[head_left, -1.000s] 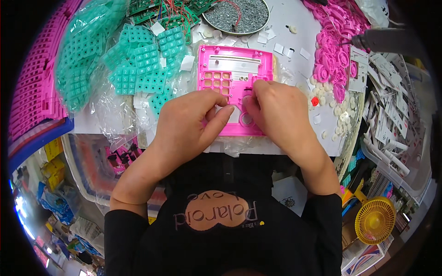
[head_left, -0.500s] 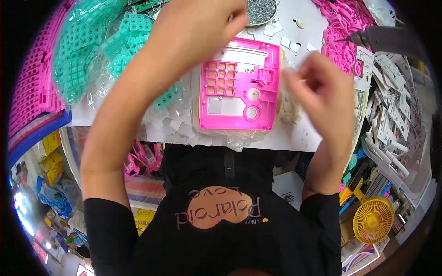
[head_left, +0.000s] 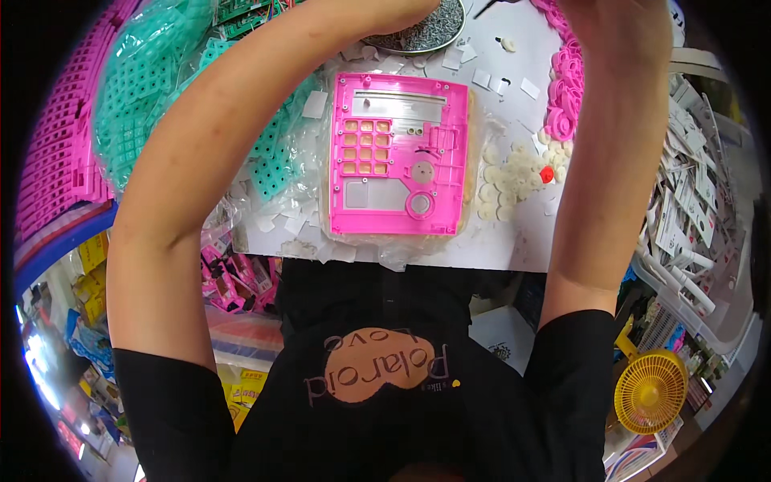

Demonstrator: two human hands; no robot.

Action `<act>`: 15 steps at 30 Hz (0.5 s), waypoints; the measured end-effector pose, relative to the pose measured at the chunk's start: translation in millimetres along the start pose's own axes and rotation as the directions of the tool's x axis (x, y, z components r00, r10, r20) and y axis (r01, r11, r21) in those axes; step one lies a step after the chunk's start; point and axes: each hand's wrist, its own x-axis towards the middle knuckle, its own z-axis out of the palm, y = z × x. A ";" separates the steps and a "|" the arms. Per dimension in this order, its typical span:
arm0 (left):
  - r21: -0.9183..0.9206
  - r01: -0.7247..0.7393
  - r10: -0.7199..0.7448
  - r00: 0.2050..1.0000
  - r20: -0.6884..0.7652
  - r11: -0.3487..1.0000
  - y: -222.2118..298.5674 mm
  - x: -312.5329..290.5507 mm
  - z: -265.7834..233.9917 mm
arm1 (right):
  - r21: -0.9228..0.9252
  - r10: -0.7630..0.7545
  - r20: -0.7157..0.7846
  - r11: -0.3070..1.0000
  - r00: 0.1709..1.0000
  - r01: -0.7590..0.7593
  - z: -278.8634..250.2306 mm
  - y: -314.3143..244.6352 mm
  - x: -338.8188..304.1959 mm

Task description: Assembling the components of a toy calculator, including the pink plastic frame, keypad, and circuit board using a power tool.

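Note:
My left hand (head_left: pixel 409 11) reaches over a round metal bowl of small screws (head_left: pixel 430 34) at the top edge. Its fingers are hidden from view. At the upper right my right hand (head_left: pixel 618 18) is partly cut off by the frame; the dark tip of an electric screwdriver (head_left: pixel 491 6) points down-left from it, and the grip itself is out of sight. Between my forearms lies a pink plastic housing panel (head_left: pixel 401 221), inner side up, with a grid of square holes, a round white disc and a ring opening. It rests on a plastic-wrapped pad (head_left: pixel 474 136).
Cream discs (head_left: pixel 506 189) with one red piece (head_left: pixel 547 174) lie right of the panel. Pink ring parts (head_left: pixel 566 88) sit beyond them. Teal keypads (head_left: pixel 152 88) in clear bags fill the left. A bin of white parts (head_left: pixel 683 201) and a yellow fan (head_left: pixel 650 391) stand right.
Both hands have moved up and away from the panel, the left to the screw bowl. My right hand has gone to the screwdriver, which hung at the right and now points in from the top.

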 end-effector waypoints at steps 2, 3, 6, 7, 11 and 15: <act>-0.047 -0.007 0.005 0.999 -0.053 0.999 -3.4 2.3 1.5 | -0.035 0.056 -0.086 0.998 0.995 -0.059 4.7 8.5 1.7; -0.071 -0.013 0.008 0.997 -0.079 0.997 -4.8 2.4 0.0 | -0.040 0.082 -0.123 0.995 0.989 -0.087 6.0 10.3 -2.0; -0.272 -0.023 0.058 0.991 0.120 0.962 18.9 -6.3 -34.6 | -0.040 0.153 -0.230 0.985 0.961 -0.166 -0.3 1.7 -39.0; -0.316 -0.007 0.070 0.980 0.187 0.949 29.5 -18.6 -64.8 | -0.011 0.170 -0.234 0.984 0.957 -0.178 -4.2 -4.8 -54.3; -0.444 -0.218 0.172 0.975 -0.142 0.869 74.6 -119.6 -90.0 | 0.195 0.095 -0.031 0.977 0.995 -0.088 11.7 -16.4 -108.4; -0.711 -0.082 0.014 0.995 -0.101 0.699 98.7 -169.4 -82.5 | 0.180 0.035 0.057 0.983 0.998 -0.044 48.3 -22.6 -123.6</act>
